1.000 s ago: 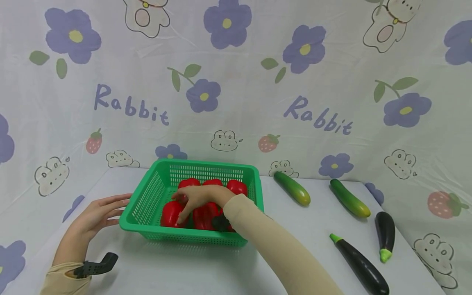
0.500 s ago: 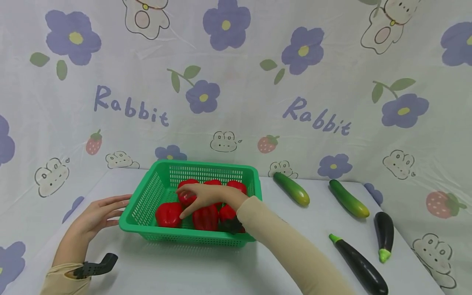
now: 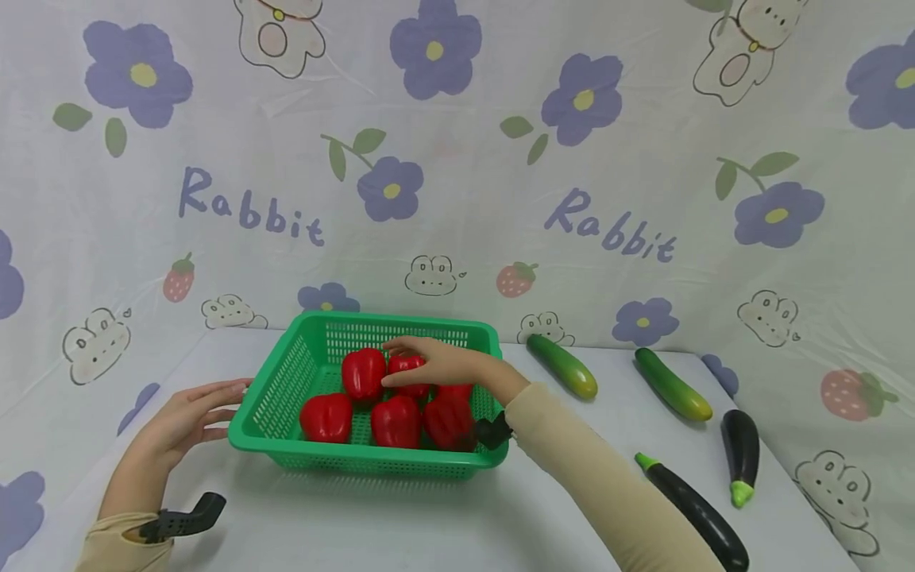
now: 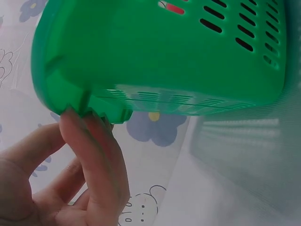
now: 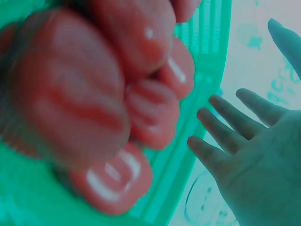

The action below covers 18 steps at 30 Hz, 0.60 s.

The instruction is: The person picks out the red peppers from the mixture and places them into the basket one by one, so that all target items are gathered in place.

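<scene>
My left hand [image 3: 182,417] is at the left end of a green plastic basket [image 3: 322,457], its fingertips touching the outer edge of the rim. In the left wrist view the left fingers [image 4: 96,162] bend loosely up to that rim. Several shiny red bell peppers [image 3: 396,423] lie inside the basket, in two rough rows. My right hand [image 3: 436,361] hovers over the back row with thumb and fingers spread, partly covering a pepper [image 3: 406,365]. In the right wrist view the right hand [image 5: 254,155] shows extended fingers with nothing in them.
Two green cucumbers [image 3: 565,369] [image 3: 672,385] lie at the back right of the white table [image 3: 343,524]. Two dark eggplants [image 3: 693,508] [image 3: 741,449] lie nearer, by the table's right edge. A patterned cloth [image 3: 457,175] hangs behind.
The right hand has moved to the right, away from the front-left pepper, uncovering more of the peppers. The front-left pepper shifted slightly left. The left hand stays at the rim.
</scene>
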Each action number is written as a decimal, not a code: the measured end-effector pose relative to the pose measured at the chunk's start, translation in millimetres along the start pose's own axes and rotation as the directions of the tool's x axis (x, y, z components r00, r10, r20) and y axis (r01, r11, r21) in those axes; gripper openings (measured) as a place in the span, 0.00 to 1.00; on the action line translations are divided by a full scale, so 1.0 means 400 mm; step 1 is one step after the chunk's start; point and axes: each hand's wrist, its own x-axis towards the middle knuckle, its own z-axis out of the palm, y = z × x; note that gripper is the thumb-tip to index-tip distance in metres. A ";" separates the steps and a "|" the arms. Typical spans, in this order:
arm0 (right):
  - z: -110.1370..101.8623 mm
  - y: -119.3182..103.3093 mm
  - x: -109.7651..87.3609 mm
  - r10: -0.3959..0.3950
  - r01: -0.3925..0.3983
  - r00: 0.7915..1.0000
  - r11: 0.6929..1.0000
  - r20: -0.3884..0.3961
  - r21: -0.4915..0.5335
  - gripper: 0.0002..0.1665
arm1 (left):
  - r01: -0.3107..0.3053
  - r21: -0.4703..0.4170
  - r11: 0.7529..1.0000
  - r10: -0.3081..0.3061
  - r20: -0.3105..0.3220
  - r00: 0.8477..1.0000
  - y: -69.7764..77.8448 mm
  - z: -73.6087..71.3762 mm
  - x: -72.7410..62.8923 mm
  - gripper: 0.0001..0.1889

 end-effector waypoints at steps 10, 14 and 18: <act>-0.062 0.105 -0.077 0.050 -0.045 0.988 0.998 -0.148 0.039 0.41 | -0.013 0.048 0.999 0.015 -0.038 0.999 0.008 0.004 -0.003 0.30; -0.085 0.148 -0.109 0.085 -0.074 0.974 0.996 -0.212 0.058 0.42 | -0.042 0.070 0.997 0.045 -0.043 0.998 0.012 -0.001 -0.004 0.32; -0.105 0.189 -0.139 0.119 -0.114 0.941 0.993 -0.317 0.032 0.44 | -0.095 0.124 0.988 0.099 -0.025 0.995 0.015 -0.015 -0.001 0.34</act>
